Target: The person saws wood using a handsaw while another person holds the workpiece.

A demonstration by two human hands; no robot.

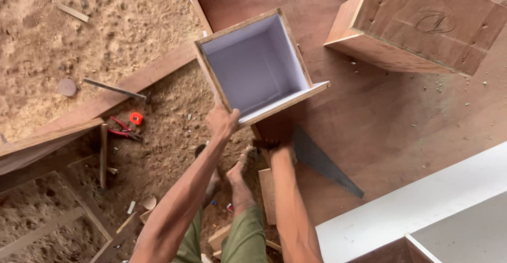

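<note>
An open plywood box [257,62] with a pale lilac lining lies on its side at the edge of a brown board table [380,115]. My left hand [222,121] grips the box's near left corner. My right hand [274,136] is closed around the dark handle of a hand saw, right under the box's near edge. The saw's dark blade [325,162] runs out to the right over the table. My bare foot [240,170] stands on the sawdust floor below.
A second plywood box [422,25] rests at the table's back right. White panels [412,210] lie at the lower right. On the sawdust floor at left are red pliers [124,130], a small orange tape measure [136,118], a metal bar [113,88] and wooden offcuts.
</note>
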